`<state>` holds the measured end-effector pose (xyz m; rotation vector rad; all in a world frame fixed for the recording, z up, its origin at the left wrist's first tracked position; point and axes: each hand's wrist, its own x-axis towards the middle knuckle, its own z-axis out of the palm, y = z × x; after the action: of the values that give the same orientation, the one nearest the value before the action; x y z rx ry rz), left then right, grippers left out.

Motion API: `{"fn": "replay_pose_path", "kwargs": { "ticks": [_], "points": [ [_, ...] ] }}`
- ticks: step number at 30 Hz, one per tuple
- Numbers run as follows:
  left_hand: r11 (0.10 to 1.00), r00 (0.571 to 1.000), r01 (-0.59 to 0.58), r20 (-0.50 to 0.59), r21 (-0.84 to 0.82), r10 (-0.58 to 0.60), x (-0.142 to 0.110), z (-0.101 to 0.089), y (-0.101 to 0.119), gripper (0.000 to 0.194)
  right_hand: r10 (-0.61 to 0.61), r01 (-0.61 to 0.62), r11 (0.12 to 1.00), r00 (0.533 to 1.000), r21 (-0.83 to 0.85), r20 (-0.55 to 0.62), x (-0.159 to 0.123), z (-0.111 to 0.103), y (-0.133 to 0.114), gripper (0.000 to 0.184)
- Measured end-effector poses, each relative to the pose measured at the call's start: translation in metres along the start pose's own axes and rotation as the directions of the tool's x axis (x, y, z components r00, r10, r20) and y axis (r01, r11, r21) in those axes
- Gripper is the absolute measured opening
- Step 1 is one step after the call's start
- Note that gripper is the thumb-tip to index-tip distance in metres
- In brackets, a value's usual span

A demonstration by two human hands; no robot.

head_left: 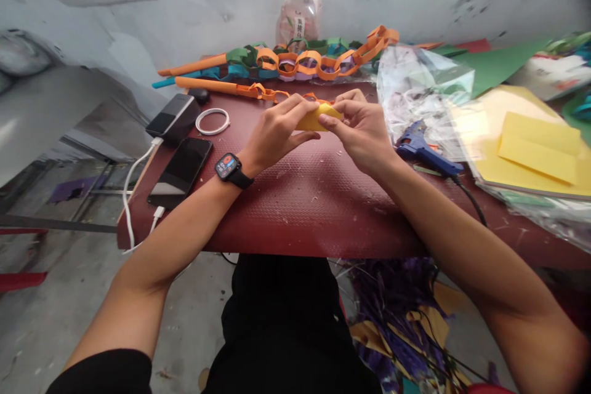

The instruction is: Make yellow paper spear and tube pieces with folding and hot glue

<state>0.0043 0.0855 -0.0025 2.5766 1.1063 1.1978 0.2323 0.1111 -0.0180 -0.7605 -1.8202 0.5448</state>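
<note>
A small piece of yellow paper, curled or folded, is held above the dark red table between both hands. My left hand, with a black watch on its wrist, grips the paper's left part, fingers over the top and thumb stretched out below. My right hand pinches the right end between thumb and curled fingers. Just behind the hands lies an orange paper chain with a rolled orange end. More paper chains in orange, green, teal and purple are spread farther back.
A blue glue gun lies right of my right hand, near clear plastic bags. Yellow paper sheets are stacked at the right. A phone, a black box and a white ring sit left. A large bottle stands behind.
</note>
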Motion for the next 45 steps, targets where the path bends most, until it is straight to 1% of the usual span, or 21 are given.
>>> {"fn": "replay_pose_path", "kwargs": {
  "ticks": [4,7,9,12,16,19,22,24,28,30,33,36,39,41,45],
  "points": [
    [1.0,1.0,-0.001,0.013,-0.03,0.001,0.001,-0.003,-0.001,0.036,0.015,-0.015,0.998,1.0,0.055,0.01,0.0,0.003,0.009,0.04],
    [1.0,1.0,-0.015,0.011,-0.025,0.015,0.001,-0.003,-0.001,0.035,0.025,-0.025,0.997,1.0,0.075,-0.009,0.001,0.002,0.007,0.043],
    [1.0,1.0,-0.014,0.006,-0.013,0.014,0.002,-0.003,-0.002,0.036,0.002,-0.001,0.999,1.0,0.037,-0.023,0.002,-0.002,-0.001,0.044],
    [1.0,1.0,-0.007,-0.011,-0.01,0.007,0.002,-0.008,-0.005,0.041,-0.071,0.07,0.997,0.997,-0.045,-0.028,0.004,-0.01,-0.018,0.043],
    [0.999,1.0,0.003,-0.025,-0.046,-0.004,0.001,-0.017,-0.008,0.051,-0.153,0.153,0.984,0.988,-0.095,0.004,0.004,-0.016,-0.039,0.044],
    [0.998,1.0,-0.005,-0.006,-0.07,0.004,0.0,-0.021,-0.007,0.055,-0.192,0.196,0.977,0.98,-0.087,0.049,0.001,-0.016,-0.046,0.037],
    [0.996,0.999,-0.037,0.027,-0.078,0.039,0.001,-0.021,-0.006,0.059,-0.194,0.202,0.974,0.977,-0.099,0.087,-0.001,-0.016,-0.049,0.03],
    [0.997,0.998,-0.044,0.04,-0.069,0.047,0.002,-0.02,-0.006,0.057,-0.207,0.219,0.97,0.972,-0.104,0.114,-0.001,-0.017,-0.049,0.026],
    [0.996,0.999,-0.018,0.029,-0.082,0.021,0.001,-0.017,-0.005,0.04,-0.243,0.274,0.949,0.95,-0.155,0.196,0.001,-0.021,-0.048,0.022],
    [0.992,0.999,-0.028,0.021,-0.124,0.031,0.0,-0.017,-0.005,0.038,-0.278,0.324,0.927,0.932,-0.19,0.234,0.002,-0.024,-0.047,0.019],
    [0.982,0.996,-0.084,0.008,-0.169,0.087,0.0,-0.016,-0.008,0.037,-0.351,0.416,0.874,0.898,-0.25,0.267,0.003,-0.026,-0.042,0.015],
    [0.977,0.987,-0.156,0.01,-0.147,0.16,0.001,-0.015,-0.014,0.035,-0.427,0.505,0.812,0.856,-0.294,0.29,0.004,-0.027,-0.035,0.019],
    [0.976,0.982,-0.182,0.027,-0.116,0.186,0.002,-0.015,-0.017,0.034,-0.496,0.573,0.764,0.816,-0.298,0.298,0.004,-0.026,-0.028,0.021],
    [0.978,0.983,-0.179,0.031,-0.11,0.184,0.003,-0.016,-0.017,0.032,-0.506,0.584,0.753,0.809,-0.304,0.3,0.005,-0.026,-0.026,0.02],
    [0.977,0.983,-0.173,0.032,-0.122,0.178,0.003,-0.017,-0.016,0.029,-0.498,0.575,0.757,0.816,-0.312,0.294,0.006,-0.026,-0.024,0.017]
  ]
}}
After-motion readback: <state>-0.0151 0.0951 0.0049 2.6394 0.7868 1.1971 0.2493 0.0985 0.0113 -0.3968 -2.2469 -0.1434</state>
